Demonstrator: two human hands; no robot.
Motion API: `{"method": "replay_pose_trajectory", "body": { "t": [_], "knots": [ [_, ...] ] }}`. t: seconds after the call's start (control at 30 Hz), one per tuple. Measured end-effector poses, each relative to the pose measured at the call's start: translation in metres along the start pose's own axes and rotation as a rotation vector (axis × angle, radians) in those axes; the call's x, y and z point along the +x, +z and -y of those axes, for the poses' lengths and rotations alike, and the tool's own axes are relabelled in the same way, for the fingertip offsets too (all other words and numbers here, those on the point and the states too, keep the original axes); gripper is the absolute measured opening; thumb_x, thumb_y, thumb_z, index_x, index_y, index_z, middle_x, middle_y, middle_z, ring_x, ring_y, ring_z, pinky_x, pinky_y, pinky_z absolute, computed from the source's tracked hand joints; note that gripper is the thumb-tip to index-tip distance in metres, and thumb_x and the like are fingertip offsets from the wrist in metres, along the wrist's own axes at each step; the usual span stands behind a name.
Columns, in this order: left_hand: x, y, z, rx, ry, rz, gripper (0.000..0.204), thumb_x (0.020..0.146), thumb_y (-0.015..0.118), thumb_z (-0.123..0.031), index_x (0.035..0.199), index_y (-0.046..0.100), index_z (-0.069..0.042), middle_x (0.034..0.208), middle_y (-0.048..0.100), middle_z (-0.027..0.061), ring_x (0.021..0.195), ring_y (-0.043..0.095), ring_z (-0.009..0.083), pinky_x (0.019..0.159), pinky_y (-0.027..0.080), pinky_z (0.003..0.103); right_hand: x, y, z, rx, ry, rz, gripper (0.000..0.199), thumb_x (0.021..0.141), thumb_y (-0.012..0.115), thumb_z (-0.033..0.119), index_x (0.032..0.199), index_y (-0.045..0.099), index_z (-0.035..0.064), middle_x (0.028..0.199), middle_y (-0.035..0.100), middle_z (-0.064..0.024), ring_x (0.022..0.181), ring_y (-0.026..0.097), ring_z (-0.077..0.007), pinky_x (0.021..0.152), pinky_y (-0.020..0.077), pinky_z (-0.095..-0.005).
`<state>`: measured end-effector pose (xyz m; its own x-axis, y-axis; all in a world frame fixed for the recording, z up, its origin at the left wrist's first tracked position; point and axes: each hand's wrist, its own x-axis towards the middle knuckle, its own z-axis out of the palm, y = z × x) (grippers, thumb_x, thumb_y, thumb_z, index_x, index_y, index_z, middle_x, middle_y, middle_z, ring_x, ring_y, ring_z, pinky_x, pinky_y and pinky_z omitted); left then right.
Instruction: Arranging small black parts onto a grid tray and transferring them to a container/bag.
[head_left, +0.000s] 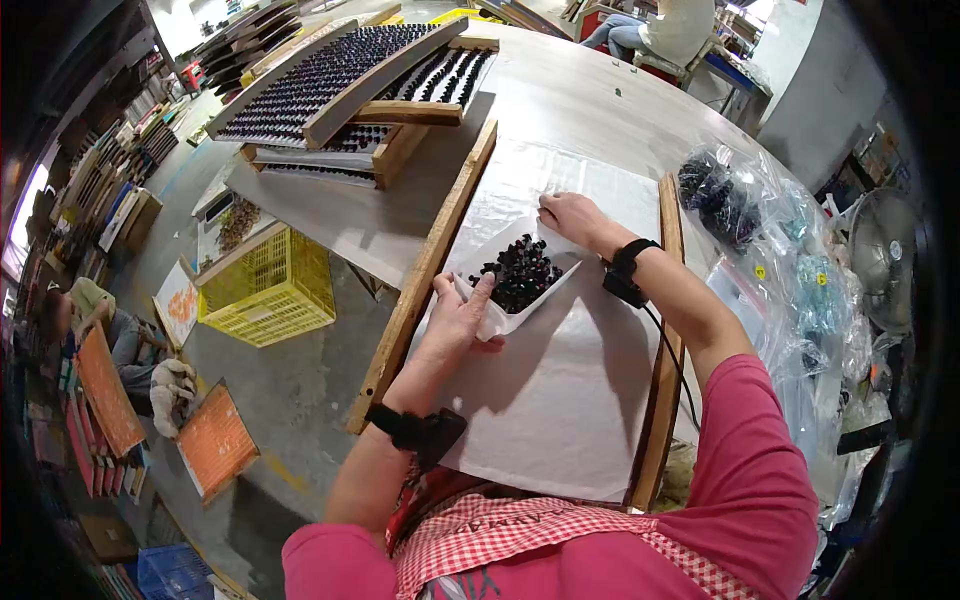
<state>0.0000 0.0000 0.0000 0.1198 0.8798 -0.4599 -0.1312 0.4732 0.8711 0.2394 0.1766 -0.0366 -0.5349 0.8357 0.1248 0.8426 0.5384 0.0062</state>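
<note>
Boards, flat, orange and rectangular, can be spotted at far left near a seated co-worker, then a yellow openwork plastic crate just off the edge of the pale, smooth-topped table. Next along, wood-railed trays lined with rows of small dark pieces are stacked up at the table's back left. Closer in, a white, glossy sheet is flanked by a long brown wooden rail on each side. Between those rails, the near-left side of a shallow white tray is gripped by the left hand, thumb up top, fingers tucked partly underneath. A heap of small, shiny black pieces is held in it. The right hand is kept half-curled just past the tray's far side, fingertips bunched low over the sheet; whether anything's pinched there can't be told. Black strapped devices are worn on both wrists. Over right, clear plastic bags, some dark-filled, are piled up, with a round grey fan behind.
</note>
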Motion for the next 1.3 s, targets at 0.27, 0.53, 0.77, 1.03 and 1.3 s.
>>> {"method": "replay_pose_trajectory", "body": {
  "t": [0.27, 0.53, 0.77, 1.03, 1.3],
  "knots": [
    [-0.002, -0.012, 0.004, 0.113, 0.093, 0.027, 0.062, 0.09, 0.057, -0.038, 0.127, 0.018, -0.007, 0.11, 0.043, 0.0171, 0.079, 0.059, 0.0239, 0.05, 0.056, 0.04, -0.034, -0.106, 0.07, 1.095, 0.111, 0.386, 0.039, 0.093, 0.051, 0.038, 0.107, 0.062, 0.0034, 0.087, 0.062, -0.0115, 0.08, 0.062, -0.0134, 0.046, 0.0516, -0.0277],
    [-0.015, -0.012, -0.004, 0.272, 0.073, 0.126, 0.06, 0.09, 0.056, -0.04, 0.124, 0.022, -0.005, 0.098, 0.047, 0.0157, 0.071, 0.059, 0.0231, 0.046, 0.055, 0.038, -0.069, -0.066, -0.008, 0.126, 0.518, 0.365, 0.047, 0.095, 0.039, 0.038, 0.097, 0.061, -0.0029, 0.095, 0.063, -0.0257, 0.093, 0.06, -0.0403, 0.083, 0.0472, -0.0461],
    [-0.006, -0.005, -0.001, 0.257, 0.111, 0.092, 0.061, 0.089, 0.057, -0.042, 0.122, 0.023, -0.005, 0.093, 0.049, 0.016, 0.065, 0.059, 0.0223, 0.043, 0.053, 0.037, -0.071, -0.066, 0.051, 0.554, 0.378, 0.294, 0.038, 0.094, 0.043, 0.03, 0.101, 0.057, -0.005, 0.078, 0.063, -0.0173, 0.059, 0.064, -0.0262, 0.057, 0.0545, -0.0361],
    [-0.007, -0.003, 0.005, 0.223, 0.096, 0.115, 0.064, 0.088, 0.058, -0.044, 0.121, 0.02, -0.004, 0.093, 0.051, 0.017, 0.069, 0.062, 0.0226, 0.043, 0.053, 0.037, -0.055, -0.038, 0.006, 0.172, 0.121, 0.037, 0.028, 0.085, 0.053, 0.022, 0.102, 0.061, 0.0012, 0.085, 0.063, -0.0211, 0.082, 0.063, -0.0332, 0.073, 0.0522, -0.0408],
    [-0.001, -0.005, 0.015, 0.1, 0.093, 0.153, 0.059, 0.089, 0.06, -0.035, 0.122, 0.02, -0.007, 0.102, 0.046, 0.0179, 0.075, 0.058, 0.0218, 0.045, 0.053, 0.036, -0.078, -0.067, 0.081, 0.306, -0.011, 0.159, 0.03, 0.081, 0.048, 0.009, 0.109, 0.059, 0.0014, 0.098, 0.063, -0.0199, 0.093, 0.061, -0.0351, 0.084, 0.0473, -0.041]
  ]
}}
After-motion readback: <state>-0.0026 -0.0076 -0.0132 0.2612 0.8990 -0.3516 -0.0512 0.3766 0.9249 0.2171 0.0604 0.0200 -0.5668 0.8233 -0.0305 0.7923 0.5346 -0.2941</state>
